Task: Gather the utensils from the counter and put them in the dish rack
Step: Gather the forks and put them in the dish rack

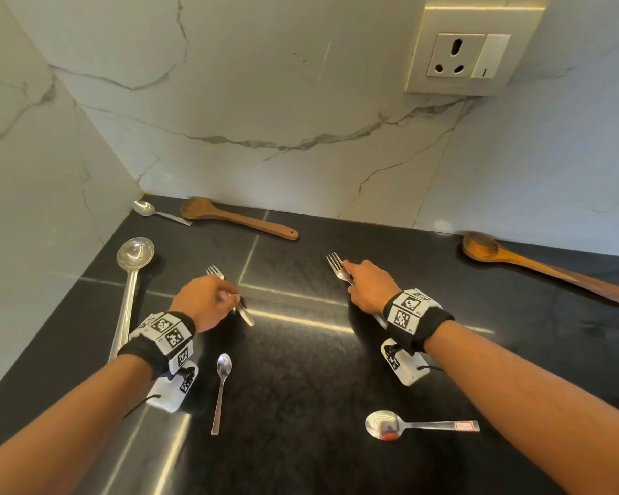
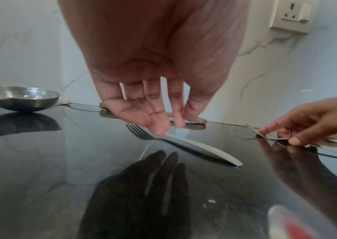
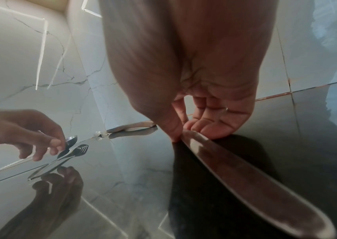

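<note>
Polished black stone makes up the counter (image 1: pixel 301 369), and I take the wall socket (image 1: pixel 458 55) above its far edge as my landmark. Almost straight below the socket, my right hand (image 1: pixel 368 285) is down on the right fork (image 1: pixel 338 267); thumb and fingers close on its neck while the tines point toward the wall, and in the right wrist view its handle (image 3: pixel 245 177) runs back under my palm along the stone. Below and well left of the socket, my left hand (image 1: pixel 204 301) pinches the left fork (image 1: pixel 213 271) with fingertips (image 2: pixel 159 127) at the neck; the handle end lies on the counter, and I cannot tell whether the tines are lifted.

Farther left of the socket, a steel ladle (image 1: pixel 134 251) lies with its bowl toward the wall. In the corner far to the socket's left sit a small spoon (image 1: pixel 145 208) and, just beside it, a wooden spoon (image 1: pixel 229 217). Below and right of the socket a second wooden spoon (image 1: pixel 536 267) lies along the wall. Nearest me, a teaspoon (image 1: pixel 223 384) lies behind my left wrist, and a tablespoon (image 1: pixel 408 425) with a sticker on its handle lies behind my right wrist. The dish rack appears in none of the views.
</note>
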The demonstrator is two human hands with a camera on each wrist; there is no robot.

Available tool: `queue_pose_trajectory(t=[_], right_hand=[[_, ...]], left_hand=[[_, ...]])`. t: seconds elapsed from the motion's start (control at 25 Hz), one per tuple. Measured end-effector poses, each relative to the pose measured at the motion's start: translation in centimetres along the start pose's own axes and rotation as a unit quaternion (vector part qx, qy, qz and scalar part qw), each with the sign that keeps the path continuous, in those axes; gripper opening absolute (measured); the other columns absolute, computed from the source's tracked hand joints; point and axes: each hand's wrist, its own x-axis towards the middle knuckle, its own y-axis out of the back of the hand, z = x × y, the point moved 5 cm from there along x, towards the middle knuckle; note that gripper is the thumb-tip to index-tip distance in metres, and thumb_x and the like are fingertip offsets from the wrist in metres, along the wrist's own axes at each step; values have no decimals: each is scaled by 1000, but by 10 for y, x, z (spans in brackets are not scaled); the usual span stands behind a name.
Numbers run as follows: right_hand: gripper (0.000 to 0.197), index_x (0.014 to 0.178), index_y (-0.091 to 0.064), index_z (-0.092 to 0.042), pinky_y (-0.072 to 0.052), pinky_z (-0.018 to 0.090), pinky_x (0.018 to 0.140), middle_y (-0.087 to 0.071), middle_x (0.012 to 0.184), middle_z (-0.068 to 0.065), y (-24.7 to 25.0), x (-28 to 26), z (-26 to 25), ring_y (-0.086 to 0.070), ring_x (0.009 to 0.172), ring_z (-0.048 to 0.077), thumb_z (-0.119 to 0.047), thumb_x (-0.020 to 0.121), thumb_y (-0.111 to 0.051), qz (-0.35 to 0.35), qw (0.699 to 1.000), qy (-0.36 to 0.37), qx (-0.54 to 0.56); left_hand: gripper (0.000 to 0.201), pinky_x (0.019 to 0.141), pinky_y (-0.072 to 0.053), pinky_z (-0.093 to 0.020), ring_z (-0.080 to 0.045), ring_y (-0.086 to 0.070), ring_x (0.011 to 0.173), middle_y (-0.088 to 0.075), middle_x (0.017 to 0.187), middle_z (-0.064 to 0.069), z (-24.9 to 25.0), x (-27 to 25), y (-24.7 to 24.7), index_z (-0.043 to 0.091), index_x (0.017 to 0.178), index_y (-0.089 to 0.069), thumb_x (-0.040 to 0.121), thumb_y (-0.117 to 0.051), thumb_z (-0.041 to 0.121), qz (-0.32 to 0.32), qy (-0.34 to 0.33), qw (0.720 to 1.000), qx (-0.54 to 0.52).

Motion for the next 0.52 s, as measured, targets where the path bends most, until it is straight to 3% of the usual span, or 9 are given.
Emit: queue_pose_trajectory(t=[0.12, 0.28, 0.52], right_hand=[[60, 151, -32, -21, -50, 38, 91, -48, 130, 16, -2, -3, -2, -60, 109, 33, -18, 96, -57, 0, 1000, -4, -6], [63, 153, -30, -21, -51, 39, 94, -46, 131, 16, -1, -4, -2, -59, 110, 33, -18, 96, -57, -3, 1000, -9, -5], [53, 144, -42, -21, -52, 40, 94, -51, 128, 15, 1, -2, 0, -60, 107, 33, -17, 94, -60, -5, 1000, -6, 26]], left_hand=[[31, 84, -52, -38, -24, -67, 91, -69, 95, -1, -17, 5, 11, 23, 106, -62, 85, -64, 45, 49, 98, 994, -27], [67, 90, -53, -46, -35, -66, 97, -63, 117, -14, -29, 25, 2, 20, 128, -43, 77, -69, 55, -2, 191, 982, 1], [57, 91, -53, -43, -34, -62, 106, -61, 123, -16, -3, 39, -1, 17, 128, -49, 77, -76, 23, 8, 210, 975, -67]])
